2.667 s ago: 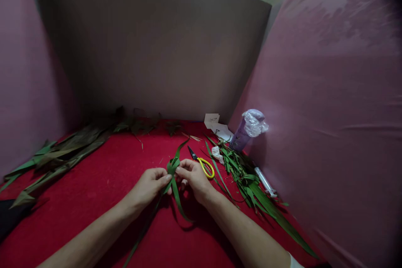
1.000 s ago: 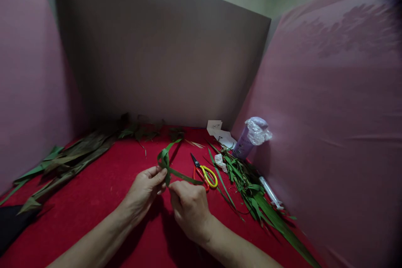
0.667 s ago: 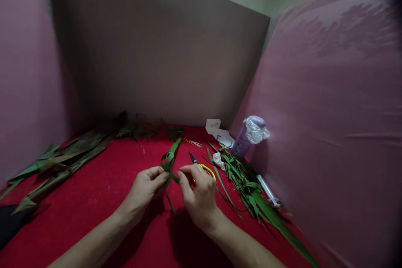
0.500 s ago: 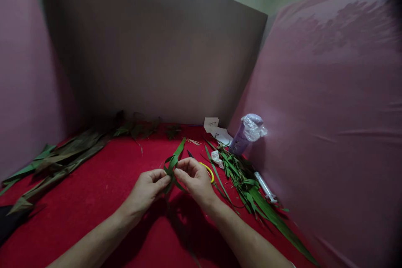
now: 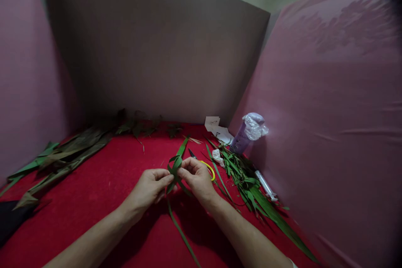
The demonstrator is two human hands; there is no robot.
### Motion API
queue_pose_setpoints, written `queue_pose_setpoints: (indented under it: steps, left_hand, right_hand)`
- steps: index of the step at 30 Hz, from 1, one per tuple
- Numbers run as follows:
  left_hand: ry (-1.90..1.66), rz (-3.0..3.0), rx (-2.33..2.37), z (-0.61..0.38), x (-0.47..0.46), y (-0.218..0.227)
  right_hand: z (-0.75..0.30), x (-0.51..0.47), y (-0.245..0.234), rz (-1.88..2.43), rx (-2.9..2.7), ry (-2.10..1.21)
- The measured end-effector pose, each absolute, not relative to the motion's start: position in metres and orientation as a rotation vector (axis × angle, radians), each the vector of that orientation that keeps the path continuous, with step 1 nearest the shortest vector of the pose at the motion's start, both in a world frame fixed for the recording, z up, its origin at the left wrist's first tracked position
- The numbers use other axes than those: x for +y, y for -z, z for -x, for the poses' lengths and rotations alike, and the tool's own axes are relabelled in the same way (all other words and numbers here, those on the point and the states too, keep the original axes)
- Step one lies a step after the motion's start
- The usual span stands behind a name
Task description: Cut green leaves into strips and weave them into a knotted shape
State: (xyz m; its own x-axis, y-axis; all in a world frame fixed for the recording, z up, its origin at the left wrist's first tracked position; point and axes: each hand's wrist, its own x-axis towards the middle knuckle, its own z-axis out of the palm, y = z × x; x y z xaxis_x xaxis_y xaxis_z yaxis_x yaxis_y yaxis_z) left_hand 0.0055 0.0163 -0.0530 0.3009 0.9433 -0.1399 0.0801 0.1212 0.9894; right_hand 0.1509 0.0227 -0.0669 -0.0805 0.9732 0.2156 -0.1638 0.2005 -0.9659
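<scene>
Between my two hands is a green leaf strip (image 5: 177, 162), bent into loops, with one pointed end standing up and away from me. My left hand (image 5: 153, 185) pinches its lower left side between thumb and fingers. On the other side, my right hand (image 5: 197, 176) grips the loops with thumb and forefinger. A long thin tail hangs from the loops toward me over the red cloth (image 5: 132, 234). Just beyond my right hand lie scissors (image 5: 208, 169) with yellow handles and dark blades, partly covered by that hand.
Cut green leaves (image 5: 245, 180) are heaped at the right, beside a syringe-like clear tube (image 5: 265, 185). Behind them stand a purple bottle (image 5: 241, 139) with plastic wrap and white papers (image 5: 221, 134). Large dry leaves (image 5: 72, 150) lie at the left. Thin sticks (image 5: 194, 140) rest at the back.
The looped leaf has turned slightly in my fingers, and its thin tail now shows more clearly below. The whole view has shifted a little; both hands keep their hold.
</scene>
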Motion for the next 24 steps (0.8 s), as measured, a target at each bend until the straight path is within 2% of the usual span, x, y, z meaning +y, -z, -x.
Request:
queue_pose_setpoints:
  steps: [24]
  left_hand:
    - [-0.981,-1.273,1.106,-0.004,0.02,0.057]
  right_hand:
    - [-0.15,0.022,0.083,1.104,-1.501,-1.018]
